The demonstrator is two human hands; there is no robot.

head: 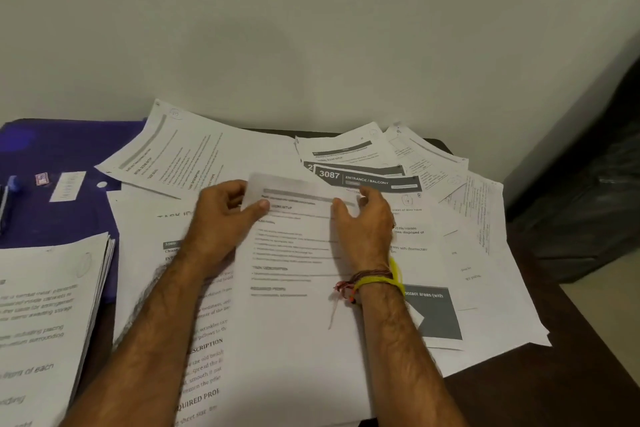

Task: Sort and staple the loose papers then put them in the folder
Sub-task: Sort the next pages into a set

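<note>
Dark bench [519, 392] strewn with sheets; left hand [221, 218] and right hand [363, 218] pinch white printed top sheet [294, 253] by its far edge; lift squarely to avoid creasing

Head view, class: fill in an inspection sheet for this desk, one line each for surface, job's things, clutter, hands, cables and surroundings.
Surface: dark table, mostly covered by paper.
Job's things: loose papers fanned across the middle and right; one sheet on top, its far edge lifted; a stack at the left; blue folder under it; stapler not identified.
Clutter: small box and white strip on the folder.
Hands: left hand pinches the sheet's top left corner; right hand holds its top right edge; threads on the right wrist.
Cables: nothing seen.
Surroundings: plain wall behind; dark object at right.
</note>
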